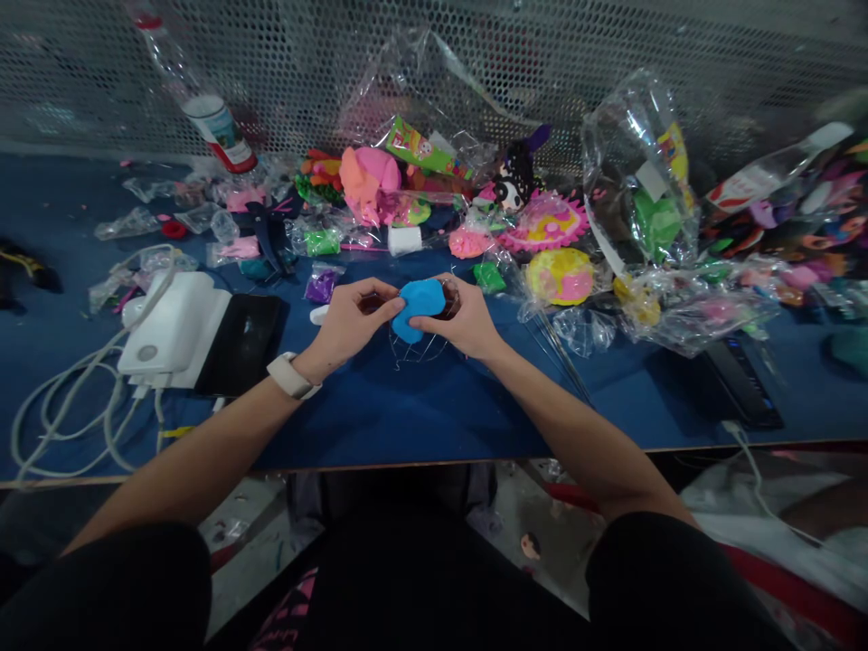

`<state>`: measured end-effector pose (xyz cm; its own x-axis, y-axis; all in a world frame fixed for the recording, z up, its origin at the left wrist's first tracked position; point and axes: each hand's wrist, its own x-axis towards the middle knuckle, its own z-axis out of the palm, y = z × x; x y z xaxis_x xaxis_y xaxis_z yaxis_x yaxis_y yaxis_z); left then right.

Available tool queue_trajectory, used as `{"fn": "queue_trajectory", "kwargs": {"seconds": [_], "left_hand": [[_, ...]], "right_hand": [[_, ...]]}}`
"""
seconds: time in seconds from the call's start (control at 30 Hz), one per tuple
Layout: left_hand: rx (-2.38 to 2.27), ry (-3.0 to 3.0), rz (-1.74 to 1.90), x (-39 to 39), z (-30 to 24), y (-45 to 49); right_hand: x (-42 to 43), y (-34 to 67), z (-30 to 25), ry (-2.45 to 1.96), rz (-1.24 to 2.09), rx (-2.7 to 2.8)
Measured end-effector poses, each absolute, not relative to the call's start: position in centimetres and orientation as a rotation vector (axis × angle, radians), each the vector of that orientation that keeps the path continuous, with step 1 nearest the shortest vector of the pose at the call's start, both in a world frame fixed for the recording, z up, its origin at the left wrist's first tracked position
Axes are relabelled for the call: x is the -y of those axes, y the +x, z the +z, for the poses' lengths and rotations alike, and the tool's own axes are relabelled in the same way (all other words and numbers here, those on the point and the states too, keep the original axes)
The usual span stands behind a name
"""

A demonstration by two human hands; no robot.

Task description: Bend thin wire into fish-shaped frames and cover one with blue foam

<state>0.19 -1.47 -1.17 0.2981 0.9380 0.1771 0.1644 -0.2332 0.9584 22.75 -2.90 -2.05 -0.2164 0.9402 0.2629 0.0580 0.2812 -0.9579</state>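
Note:
Between my two hands is a flattened piece of blue modelling clay (424,297), held just over the blue table. The thumb and fingers of my left hand (353,316) pinch its left edge. On the other side my right hand (467,316) grips it, the thumb pressing on its front. A thin wire frame (413,353) shows below and behind the clay, partly covered by my fingers; whether the clay is fixed to it I cannot tell. A purple clay packet (324,282) lies beyond my left hand, and a green one (489,278) beyond my right.
A white power adapter (166,330) with coiled cables and a black phone (240,344) lie left. Clay figures, wrappers and a pink-yellow clay disc (560,277) crowd the back. Bottles (221,127) lean by the mesh panel (285,54). A dark device (732,380) sits right.

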Motion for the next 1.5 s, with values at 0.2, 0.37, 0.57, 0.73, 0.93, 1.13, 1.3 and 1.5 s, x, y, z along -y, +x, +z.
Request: {"fn": "queue_trajectory", "kwargs": {"seconds": [0.2,0.37,0.57,0.73,0.93,1.13,1.3,1.5], "left_hand": [[-1.016,1.617,1.004,1.6,-0.7,0.2],[-0.999,1.579,0.993,1.6,-0.5,0.3],[-0.982,1.708,0.897,1.8,-0.6,0.1],[-1.007,1.789,0.877,2.0,0.1,0.1],[-1.01,1.82,0.889,2.1,0.5,0.2],[-0.992,1.76,0.85,1.7,-0.2,-0.1],[-1.017,1.752,0.82,1.5,-0.3,-0.1],[-1.01,1.728,0.809,1.5,-0.3,0.0]], "right_hand": [[3.0,22.7,-1.8,-0.971,1.095,1.552],[3.0,22.7,-1.9,-0.966,1.089,1.549],[3.0,22.6,-2.0,-0.976,1.099,1.538],[3.1,22.6,-1.8,-0.967,1.123,1.532],[2.9,22.6,-1.8,-0.905,1.143,1.531],[2.4,22.9,-2.5,-0.923,1.087,1.554],[2.2,23.1,-3.0,-0.957,1.027,1.55],[2.4,22.9,-2.7,-0.953,1.004,1.553]]}}
